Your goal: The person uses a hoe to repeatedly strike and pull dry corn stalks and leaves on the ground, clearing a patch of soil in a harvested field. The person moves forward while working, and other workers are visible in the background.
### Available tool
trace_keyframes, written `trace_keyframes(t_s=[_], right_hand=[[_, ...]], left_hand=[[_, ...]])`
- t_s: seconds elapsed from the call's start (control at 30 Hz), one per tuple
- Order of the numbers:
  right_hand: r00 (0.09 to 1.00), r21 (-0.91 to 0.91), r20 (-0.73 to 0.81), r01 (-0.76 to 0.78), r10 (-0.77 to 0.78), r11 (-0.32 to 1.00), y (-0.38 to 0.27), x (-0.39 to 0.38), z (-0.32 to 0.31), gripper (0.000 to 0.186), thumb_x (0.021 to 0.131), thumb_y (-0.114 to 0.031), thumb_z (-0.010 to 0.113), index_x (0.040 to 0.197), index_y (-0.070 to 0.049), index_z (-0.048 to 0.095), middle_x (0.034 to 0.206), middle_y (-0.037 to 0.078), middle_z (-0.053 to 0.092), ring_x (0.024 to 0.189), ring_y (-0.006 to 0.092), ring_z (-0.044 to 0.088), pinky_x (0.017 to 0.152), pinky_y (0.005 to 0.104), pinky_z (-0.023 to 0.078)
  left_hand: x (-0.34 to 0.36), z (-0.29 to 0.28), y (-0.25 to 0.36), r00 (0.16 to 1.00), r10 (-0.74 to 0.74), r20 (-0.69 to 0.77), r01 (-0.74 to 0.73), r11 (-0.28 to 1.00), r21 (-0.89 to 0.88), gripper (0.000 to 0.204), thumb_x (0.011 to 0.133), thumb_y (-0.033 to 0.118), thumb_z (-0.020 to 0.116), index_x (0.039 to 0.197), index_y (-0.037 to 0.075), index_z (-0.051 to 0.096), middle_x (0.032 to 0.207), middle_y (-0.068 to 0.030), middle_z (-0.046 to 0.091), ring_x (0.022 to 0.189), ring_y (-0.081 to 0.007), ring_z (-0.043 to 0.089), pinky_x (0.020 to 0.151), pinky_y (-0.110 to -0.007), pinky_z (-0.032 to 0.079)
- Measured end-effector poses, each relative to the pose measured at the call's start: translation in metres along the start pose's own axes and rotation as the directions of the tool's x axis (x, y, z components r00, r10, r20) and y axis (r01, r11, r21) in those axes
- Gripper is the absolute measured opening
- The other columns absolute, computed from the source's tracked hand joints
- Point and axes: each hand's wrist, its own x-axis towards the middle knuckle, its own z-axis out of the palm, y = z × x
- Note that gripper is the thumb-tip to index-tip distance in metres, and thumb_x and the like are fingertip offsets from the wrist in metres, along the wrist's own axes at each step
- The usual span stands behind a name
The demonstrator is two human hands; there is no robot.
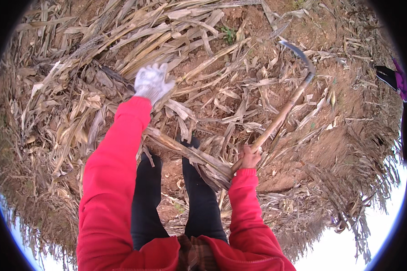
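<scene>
In a white knitted glove, my left hand [153, 82] reaches forward over the dry corn stalks, slightly blurred, its fingers apart and the thumb out to the side. I make out nothing in its grasp. My bare right hand [248, 158] is closed round the lower wooden handle of a sickle [282, 113]. The curved metal blade points forward and to the left, above the ground. A dry corn stalk [185, 151] with withered leaves slants in front of my legs, from below my left wrist to beside my right hand; whether that hand also touches it, I cannot tell.
Many cut stalks [153, 36] lie heaped at the far left. Reddish soil [276, 183] shows between scattered dry leaves. Standing dry stalks [348, 189] rise at the right. A person in purple and black [400, 81] is partly visible at the right edge. A small green plant [228, 34] grows ahead.
</scene>
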Motion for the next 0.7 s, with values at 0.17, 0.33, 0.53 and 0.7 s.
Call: trace_keyframes(t_s=[0.17, 0.33, 0.53, 0.7], right_hand=[[0.999, 0.061, -0.006, 0.048, -0.048, 0.997, -0.029, -0.027, -0.006, 0.014, 0.078, 0.002, 0.062, 0.082, -0.004, 0.05, 0.063, 0.006, 0.053, 0.039, 0.0108, 0.044, 0.036, 0.0244, 0.037], [0.992, 0.093, -0.003, 0.125, -0.125, 0.988, -0.091, -0.071, -0.007, 0.012, 0.078, 0.0, 0.061, 0.083, -0.004, 0.05, 0.064, 0.006, 0.055, 0.04, 0.0085, 0.043, 0.034, 0.0226, 0.039], [0.91, 0.386, 0.117, 0.329, -0.399, 0.862, -0.201, -0.106, -0.031, 0.011, 0.08, -0.003, 0.058, 0.087, -0.007, 0.051, 0.06, 0.0, 0.05, 0.043, 0.0076, 0.044, 0.034, 0.0213, 0.04], [0.909, 0.655, 0.178, 0.177, -0.377, 0.734, -0.277, -0.124, -0.077, 0.008, 0.087, -0.006, 0.054, 0.092, -0.009, 0.049, 0.062, 0.0, 0.049, 0.045, 0.0065, 0.044, 0.034, 0.0222, 0.041]], left_hand=[[-0.005, 0.035, 0.033, 0.794, 0.177, 0.582, 0.239, 0.79, -0.565, 0.078, 0.072, 0.045, 0.064, 0.137, 0.009, 0.04, 0.126, -0.0206, 0.053, 0.106, -0.0268, 0.056, 0.083, -0.034, 0.048], [-0.045, -0.008, 0.03, 0.971, 0.09, 0.222, 0.118, 0.626, -0.771, 0.081, 0.069, 0.046, 0.068, 0.137, 0.012, 0.041, 0.13, -0.0235, 0.049, 0.122, -0.0367, 0.046, 0.104, -0.038, 0.033], [-0.079, -0.189, -0.003, 0.989, -0.123, -0.087, -0.122, -0.309, -0.943, 0.086, 0.069, 0.026, 0.078, 0.138, -0.001, 0.035, 0.119, -0.017, 0.059, 0.109, -0.0196, 0.056, 0.095, -0.034, 0.044], [-0.167, -0.326, -0.064, 0.807, -0.476, -0.351, -0.464, -0.142, -0.875, 0.043, 0.073, 0.026, 0.073, 0.106, 0.003, 0.059, 0.09, -0.0065, 0.065, 0.078, -0.0149, 0.06, 0.079, -0.034, 0.047]])
